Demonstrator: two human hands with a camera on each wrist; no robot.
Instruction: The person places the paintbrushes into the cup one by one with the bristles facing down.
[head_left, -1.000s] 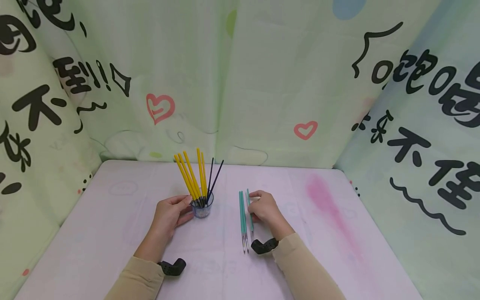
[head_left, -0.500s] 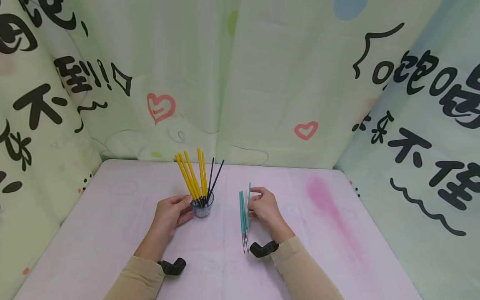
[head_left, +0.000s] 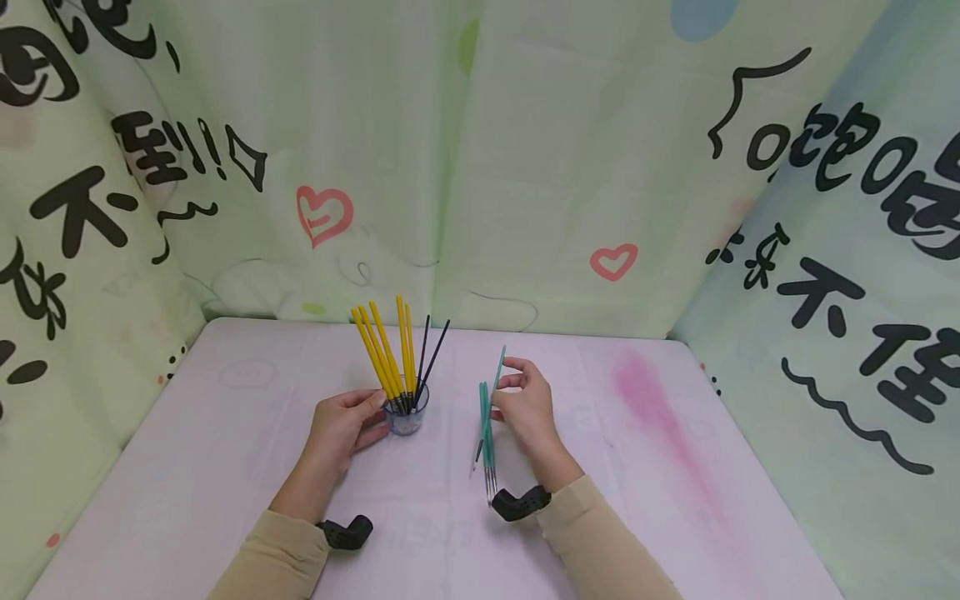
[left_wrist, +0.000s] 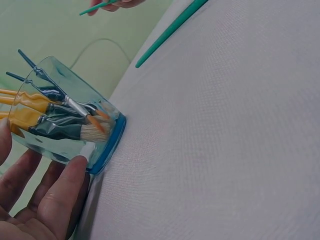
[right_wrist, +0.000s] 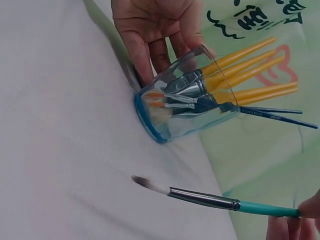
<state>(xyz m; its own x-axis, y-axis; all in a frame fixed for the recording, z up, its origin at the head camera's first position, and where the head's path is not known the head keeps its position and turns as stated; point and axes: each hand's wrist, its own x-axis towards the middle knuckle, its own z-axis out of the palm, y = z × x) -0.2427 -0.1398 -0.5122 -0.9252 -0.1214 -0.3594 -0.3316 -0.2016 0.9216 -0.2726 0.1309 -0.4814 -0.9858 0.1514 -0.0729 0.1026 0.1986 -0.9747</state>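
Observation:
My left hand holds the side of a clear cup, with the thumb near its rim and fingers along its wall in the left wrist view. Yellow-handled paintbrushes and thin dark-blue-handled paintbrushes stand in it, bristles down. My right hand pinches a teal paintbrush by its handle, tilted, bristle end low; the right wrist view shows its pale, dark-tipped bristles. In the head view this brush crosses over other teal paintbrushes that lie on the table, right of the cup.
A pale pink cloth covers the table, with a brighter pink streak at the right. Green printed curtains with hearts and black lettering enclose the back and both sides. Black wrist mounts sit at the cuffs.
My right hand has raised one teal paintbrush off the table and shifted it slightly away and left, so its bristle end now points left of the others. My left hand stays at the cup.

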